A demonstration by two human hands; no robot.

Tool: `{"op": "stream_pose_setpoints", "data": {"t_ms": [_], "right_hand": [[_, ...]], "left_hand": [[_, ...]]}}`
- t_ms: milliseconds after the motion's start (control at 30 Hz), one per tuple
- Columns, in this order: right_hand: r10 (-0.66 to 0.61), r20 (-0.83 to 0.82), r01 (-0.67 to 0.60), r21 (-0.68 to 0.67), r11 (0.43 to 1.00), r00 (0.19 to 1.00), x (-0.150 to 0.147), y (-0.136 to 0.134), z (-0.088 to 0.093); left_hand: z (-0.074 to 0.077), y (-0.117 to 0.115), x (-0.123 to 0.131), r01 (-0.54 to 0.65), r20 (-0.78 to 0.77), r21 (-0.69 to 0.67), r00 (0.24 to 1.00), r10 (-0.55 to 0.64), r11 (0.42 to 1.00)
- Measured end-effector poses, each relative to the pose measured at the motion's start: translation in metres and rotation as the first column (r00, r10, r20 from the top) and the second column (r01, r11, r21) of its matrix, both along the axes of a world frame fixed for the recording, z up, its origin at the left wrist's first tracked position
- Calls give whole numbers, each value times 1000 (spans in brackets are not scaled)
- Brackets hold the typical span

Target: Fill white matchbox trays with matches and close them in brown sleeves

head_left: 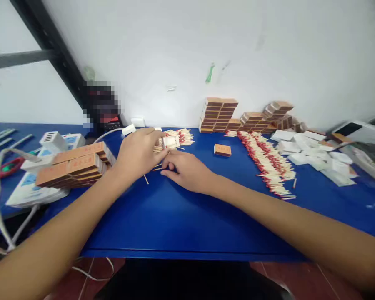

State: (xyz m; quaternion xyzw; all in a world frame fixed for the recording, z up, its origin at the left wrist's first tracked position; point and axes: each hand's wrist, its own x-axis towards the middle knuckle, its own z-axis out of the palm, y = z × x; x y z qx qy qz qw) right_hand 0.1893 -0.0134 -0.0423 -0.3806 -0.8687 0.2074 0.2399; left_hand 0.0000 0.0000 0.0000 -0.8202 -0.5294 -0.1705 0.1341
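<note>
My left hand (139, 152) is closed round a small white inner matchbox tray (171, 142), holding it just above the blue table (181, 216). Beside it, my right hand (187, 170) rests low on the table with its fingers pinched on a few loose matchsticks (158, 168). One single match (146, 179) lies under my left wrist. Behind the hands lies a small heap of red-tipped matches (183, 136).
Brown matchboxes are stacked at the left (78, 164) and against the wall (218, 114), and one lone box (222, 149) lies in the middle. A long row of matches (267, 160) and white empty trays (312, 154) lie to the right. Cables and tools sit far left.
</note>
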Motion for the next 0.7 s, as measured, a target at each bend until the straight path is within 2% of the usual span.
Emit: {"op": "stream_pose_setpoints", "data": {"t_ms": [133, 333, 467, 600, 700], "right_hand": [[-47, -4, 47, -50, 998, 999, -5, 3, -1], [-8, -69, 9, 5, 1000, 998, -1, 7, -6], [3, -11, -3, -5, 1000, 1000, 0, 7, -5], [28, 110, -25, -30, 999, 994, 8, 2, 3], [1, 154, -7, 38, 999, 988, 22, 3, 12]], "left_hand": [[2, 1, -2, -19, -23, -43, 1000, 18, 999], [5, 1, -2, -54, -25, -63, 998, 53, 997], [6, 2, -4, -52, -15, -75, 999, 51, 996], [5, 3, -5, -20, -3, -67, 1000, 20, 998], [3, 2, -5, -2, 16, -70, 1000, 3, 998]]}}
